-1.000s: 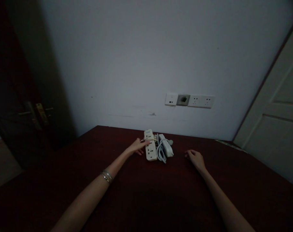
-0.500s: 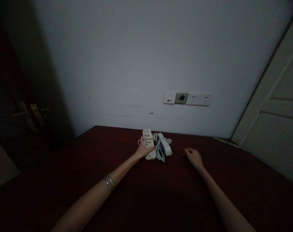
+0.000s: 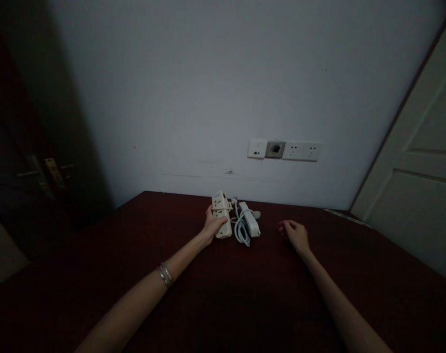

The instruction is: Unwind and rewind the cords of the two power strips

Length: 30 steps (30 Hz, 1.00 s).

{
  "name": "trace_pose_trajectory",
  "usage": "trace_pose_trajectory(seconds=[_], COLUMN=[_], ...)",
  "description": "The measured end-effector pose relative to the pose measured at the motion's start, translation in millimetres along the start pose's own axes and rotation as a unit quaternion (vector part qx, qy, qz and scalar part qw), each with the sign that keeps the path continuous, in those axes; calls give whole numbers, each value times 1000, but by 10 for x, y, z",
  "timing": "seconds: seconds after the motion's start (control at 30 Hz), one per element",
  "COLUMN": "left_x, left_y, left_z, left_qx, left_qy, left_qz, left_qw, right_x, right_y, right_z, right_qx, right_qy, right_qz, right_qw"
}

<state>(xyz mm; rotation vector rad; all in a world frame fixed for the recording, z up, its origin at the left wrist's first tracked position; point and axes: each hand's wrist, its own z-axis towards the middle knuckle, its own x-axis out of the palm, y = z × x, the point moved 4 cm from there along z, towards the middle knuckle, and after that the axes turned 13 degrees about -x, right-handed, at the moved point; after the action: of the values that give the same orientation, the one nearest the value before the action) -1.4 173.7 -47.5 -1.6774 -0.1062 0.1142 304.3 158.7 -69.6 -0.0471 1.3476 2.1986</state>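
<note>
My left hand point(image 3: 210, 226) is closed round a cream power strip point(image 3: 222, 214) near the far edge of a dark red table point(image 3: 171, 274), its far end tilted up off the surface. A band wraps the strip near its top. Just to its right lies a second, white power strip point(image 3: 250, 220) with its grey cable point(image 3: 241, 230) coiled beside it. My right hand point(image 3: 295, 234) rests on the table to the right of both strips, fingers loosely curled, holding nothing. Bracelets circle my left wrist.
A row of wall sockets point(image 3: 284, 150) sits on the white wall above the strips. A dark door with a brass handle point(image 3: 48, 171) stands at the left, and a white panelled door point(image 3: 421, 191) at the right.
My left hand went from touching the cream strip's side to gripping it, then lifted and drew it slightly left, away from the white strip. My right hand barely moved.
</note>
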Motion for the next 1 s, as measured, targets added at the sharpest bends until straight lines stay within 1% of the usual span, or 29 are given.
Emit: trace_pose_trajectory(seconds=[0.1,0.2,0.27,0.33,0.43,0.47,0.53,0.57,0.6,0.63,0.7,0.77,0.83,0.93,1.0], left_x=[-125,-226,-251,-233,-156,-120,-35,12,59,102,169,204,211,178,145], left_y=[-164,-396,-561,-710,-867,-895,-909,-899,-881,-860,-818,-787,-771,-778,-799], left_z=[26,-22,-105,-228,-467,-551,-706,-772,-830,-879,-952,-993,-1006,-994,-976], left_qx=[26,77,126,185,293,329,383,399,412,423,446,476,513,569,588], left_qy=[5,11,31,62,98,108,125,134,142,147,142,123,101,85,91], left_qz=[-44,-62,-58,-36,9,23,58,81,105,131,186,239,283,310,310], left_qw=[999,995,990,980,951,938,914,903,894,884,864,837,804,757,742], right_x=[-10,52,139,246,405,468,538,545,537,518,469,420,381,349,337], right_y=[139,324,501,729,1132,1263,1515,1616,1698,1756,1806,1782,1725,1659,1636], right_z=[52,113,139,134,45,-8,-107,-142,-163,-172,-164,-140,-115,-86,-66], right_qx=[-7,-5,1,10,31,61,91,96,92,83,63,54,52,42,40], right_qy=[-20,-22,-7,16,72,103,140,140,134,123,99,72,46,32,35], right_qz=[43,101,144,184,252,325,443,487,521,543,560,549,535,539,542], right_qw=[999,995,989,983,964,938,881,856,838,826,820,831,842,841,839])
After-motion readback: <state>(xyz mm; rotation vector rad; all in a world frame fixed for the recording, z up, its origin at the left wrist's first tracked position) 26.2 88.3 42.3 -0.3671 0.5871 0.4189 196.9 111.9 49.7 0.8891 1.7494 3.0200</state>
